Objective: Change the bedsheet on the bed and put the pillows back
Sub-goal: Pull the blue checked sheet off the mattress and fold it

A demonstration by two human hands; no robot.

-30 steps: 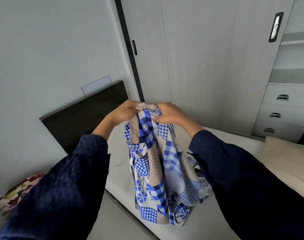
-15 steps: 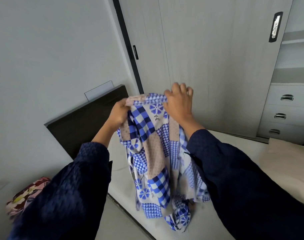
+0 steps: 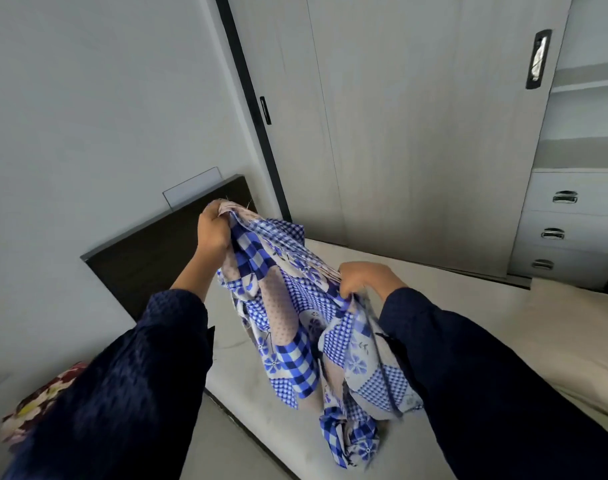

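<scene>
A blue-and-beige checked, flowered bedsheet (image 3: 288,317) hangs bunched in front of me over the bare grey mattress (image 3: 451,306). My left hand (image 3: 212,230) grips its upper edge high up, close to the dark headboard (image 3: 140,265). My right hand (image 3: 361,277) grips a gathered fold of the same edge, lower and to the right. The sheet's lower end lies crumpled on the mattress near its front edge. A beige pillow (image 3: 572,327) lies on the right side of the bed.
Pale wardrobe doors (image 3: 417,133) stand behind the bed, with drawers (image 3: 565,220) and shelves to their right. A red floral cloth (image 3: 36,407) lies on the floor at the left, beside the bed. A grey wall is on the left.
My hands have moved apart along the sheet's edge. The right hand slid down and to the right, the left hand stayed high, and the sheet has spread wider between them.
</scene>
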